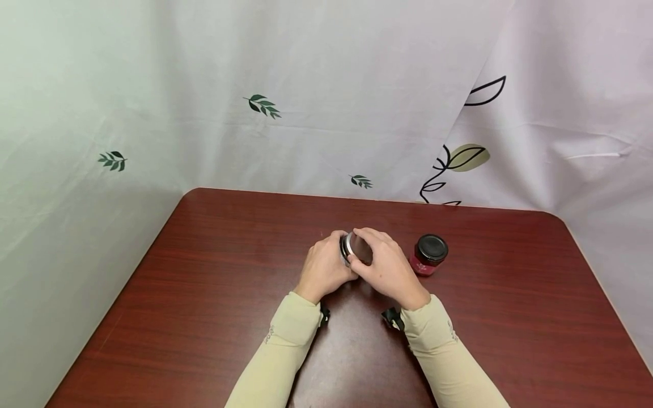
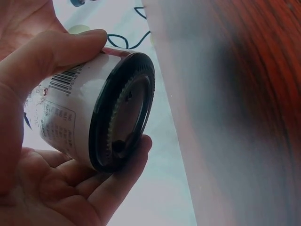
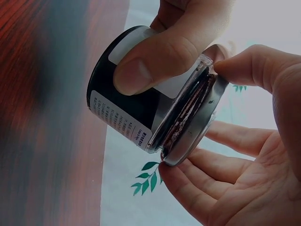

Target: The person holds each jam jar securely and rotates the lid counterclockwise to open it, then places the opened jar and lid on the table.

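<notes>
Glass jar (image 3: 123,123) – round, paper-labelled – tilts above a glossy wood-grain table (image 1: 229,277), left hand (image 1: 325,265) clamped round it, right hand (image 1: 386,267) gripping its silver lid (image 3: 196,126); black-lidded red jar (image 1: 428,253) stands nearby.

Left fingers (image 2: 123,181) curled, right fingers (image 3: 190,189) curved

A cloth-screened corner or booth; whether it belongs to a home, an office or somewhere else, the views do not tell. Beyond the fingers (image 3: 221,165) and out to both sides, pale cloth (image 1: 326,51) rises with soft folds, printed with small green leaves (image 1: 262,106) and, ahead to the right, a bigger black-outlined plant (image 1: 468,157). Beneath the fingers spreads a reddish-brown, wood-grained worktop (image 1: 224,255) with rounded far corners.
</notes>
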Available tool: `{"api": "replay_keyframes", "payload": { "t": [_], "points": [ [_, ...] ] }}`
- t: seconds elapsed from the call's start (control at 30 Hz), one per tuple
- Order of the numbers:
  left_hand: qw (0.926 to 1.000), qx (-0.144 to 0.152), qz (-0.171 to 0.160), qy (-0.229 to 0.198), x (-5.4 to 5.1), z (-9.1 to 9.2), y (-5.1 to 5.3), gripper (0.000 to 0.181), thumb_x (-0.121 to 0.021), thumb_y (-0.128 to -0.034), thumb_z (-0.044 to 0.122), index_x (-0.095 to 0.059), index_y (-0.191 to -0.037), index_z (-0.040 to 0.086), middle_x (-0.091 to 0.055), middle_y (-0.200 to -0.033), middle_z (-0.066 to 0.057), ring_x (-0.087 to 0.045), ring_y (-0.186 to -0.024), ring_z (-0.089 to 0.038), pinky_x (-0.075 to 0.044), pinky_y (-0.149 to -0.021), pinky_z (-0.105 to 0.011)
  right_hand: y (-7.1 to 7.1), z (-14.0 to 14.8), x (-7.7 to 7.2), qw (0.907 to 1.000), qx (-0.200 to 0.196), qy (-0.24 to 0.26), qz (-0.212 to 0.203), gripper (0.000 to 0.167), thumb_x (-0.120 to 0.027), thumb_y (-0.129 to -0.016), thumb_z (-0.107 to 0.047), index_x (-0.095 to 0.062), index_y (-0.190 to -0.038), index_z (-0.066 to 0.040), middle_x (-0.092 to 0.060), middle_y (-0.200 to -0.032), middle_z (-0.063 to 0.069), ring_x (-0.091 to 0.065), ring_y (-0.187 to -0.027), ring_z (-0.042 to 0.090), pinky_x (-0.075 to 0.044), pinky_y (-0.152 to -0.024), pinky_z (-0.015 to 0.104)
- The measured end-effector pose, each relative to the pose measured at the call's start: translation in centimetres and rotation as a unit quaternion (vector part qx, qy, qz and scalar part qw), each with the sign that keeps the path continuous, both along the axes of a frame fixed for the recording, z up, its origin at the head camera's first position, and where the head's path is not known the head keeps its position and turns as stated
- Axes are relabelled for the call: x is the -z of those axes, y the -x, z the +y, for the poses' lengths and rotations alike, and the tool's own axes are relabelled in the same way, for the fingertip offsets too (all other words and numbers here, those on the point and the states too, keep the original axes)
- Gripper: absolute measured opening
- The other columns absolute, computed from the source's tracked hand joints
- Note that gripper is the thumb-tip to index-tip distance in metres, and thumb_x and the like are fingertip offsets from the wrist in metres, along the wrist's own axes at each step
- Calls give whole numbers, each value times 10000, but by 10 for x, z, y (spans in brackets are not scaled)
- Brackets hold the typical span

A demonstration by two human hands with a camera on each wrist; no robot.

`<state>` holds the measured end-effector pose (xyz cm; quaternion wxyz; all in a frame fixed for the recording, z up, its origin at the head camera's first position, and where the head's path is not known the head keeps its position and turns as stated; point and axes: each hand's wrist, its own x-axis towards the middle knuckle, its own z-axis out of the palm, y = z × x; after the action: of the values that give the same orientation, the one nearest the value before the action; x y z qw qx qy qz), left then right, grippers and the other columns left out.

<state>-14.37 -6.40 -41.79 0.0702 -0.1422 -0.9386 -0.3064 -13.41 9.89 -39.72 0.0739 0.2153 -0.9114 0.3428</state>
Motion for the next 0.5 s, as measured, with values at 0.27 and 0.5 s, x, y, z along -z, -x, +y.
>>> {"api": "replay_keyframes", "payload": {
  "t": [0.27, 0.5],
  "points": [
    [10000, 37, 59, -34, 0, 0, 0, 617, -847, -700, 272, -623, -1212, 10, -713, -1039, -91, -697, -854, -276, -560, -775, -420, 0, 0, 0, 10000, -18, 45, -1, 544, -724, -856, -207, -603, -1348, -5, -592, -1367, 168, -543, -1252, 335, -459, -1018, 479],
    [10000, 63, 35, -26, 1, 0, 0, 623, -839, -707, 280, -622, -1220, 3, -711, -1052, -97, -697, -858, -275, -560, -780, -422, 0, 1, 0, 10000, -56, 55, 29, 544, -723, -849, -196, -602, -1345, -8, -592, -1367, 162, -538, -1256, 330, -458, -1018, 474]
  ]
}}
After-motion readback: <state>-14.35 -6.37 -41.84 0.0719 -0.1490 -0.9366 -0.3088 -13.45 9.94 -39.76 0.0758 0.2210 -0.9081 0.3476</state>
